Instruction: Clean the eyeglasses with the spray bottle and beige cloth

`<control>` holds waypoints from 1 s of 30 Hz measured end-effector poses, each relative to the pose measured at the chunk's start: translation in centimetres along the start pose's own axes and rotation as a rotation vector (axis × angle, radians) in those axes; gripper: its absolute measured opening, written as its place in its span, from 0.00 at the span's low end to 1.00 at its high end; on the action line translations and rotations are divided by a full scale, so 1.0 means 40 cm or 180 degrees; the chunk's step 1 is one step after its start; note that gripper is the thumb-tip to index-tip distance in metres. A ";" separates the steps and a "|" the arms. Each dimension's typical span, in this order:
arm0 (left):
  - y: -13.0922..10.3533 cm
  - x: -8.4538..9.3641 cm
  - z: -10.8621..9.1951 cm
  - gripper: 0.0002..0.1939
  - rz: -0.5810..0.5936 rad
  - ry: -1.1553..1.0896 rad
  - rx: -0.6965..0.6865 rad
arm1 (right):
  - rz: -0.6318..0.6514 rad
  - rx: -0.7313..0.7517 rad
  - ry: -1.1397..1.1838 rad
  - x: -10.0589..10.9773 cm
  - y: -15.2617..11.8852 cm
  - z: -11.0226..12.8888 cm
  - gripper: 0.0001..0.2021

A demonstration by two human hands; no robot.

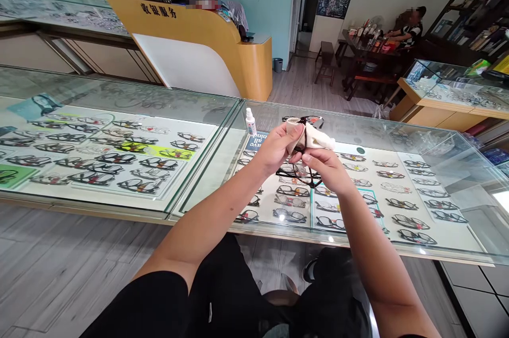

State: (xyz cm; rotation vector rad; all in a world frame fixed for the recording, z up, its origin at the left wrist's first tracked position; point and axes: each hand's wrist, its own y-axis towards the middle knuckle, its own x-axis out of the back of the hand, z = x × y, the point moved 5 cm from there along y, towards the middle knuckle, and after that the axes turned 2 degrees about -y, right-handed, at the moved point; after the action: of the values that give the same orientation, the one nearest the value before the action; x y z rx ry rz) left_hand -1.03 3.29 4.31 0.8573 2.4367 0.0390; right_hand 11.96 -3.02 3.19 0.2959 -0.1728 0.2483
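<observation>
Above the glass counter, my left hand is closed on a cream cloth, its thumb pressed on the fabric. The cloth is folded around part of a dark-framed pair of glasses. My right hand pinches the same glasses just below the cloth. The lenses are mostly hidden by the cloth and fingers. Behind my hands, another pair of glasses rests on the counter top. A small white spray bottle stands upright to the left of my hands.
Rows of glasses lie inside the glass display counter below my arms. Beyond it are a yellow service desk and another display case at right. One person is behind the desk, and another sits at a dark table.
</observation>
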 end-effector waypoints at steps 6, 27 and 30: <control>0.007 0.000 -0.012 0.28 0.0051 -0.0024 -0.0106 | -0.0145 -0.0025 -0.0072 0.020 0.000 -0.007 0.22; 0.004 0.002 -0.015 0.30 0.0291 0.0294 0.0045 | -0.0043 -0.0068 0.0090 0.017 0.000 -0.013 0.22; 0.006 0.015 -0.012 0.33 0.0027 0.0429 0.0009 | -0.0026 -0.0101 -0.0101 0.017 -0.001 -0.008 0.24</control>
State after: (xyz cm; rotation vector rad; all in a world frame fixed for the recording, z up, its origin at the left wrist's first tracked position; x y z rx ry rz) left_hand -1.54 3.89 4.48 0.8924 2.5586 0.0996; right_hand 12.67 -2.81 3.00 0.2691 -0.2065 0.2329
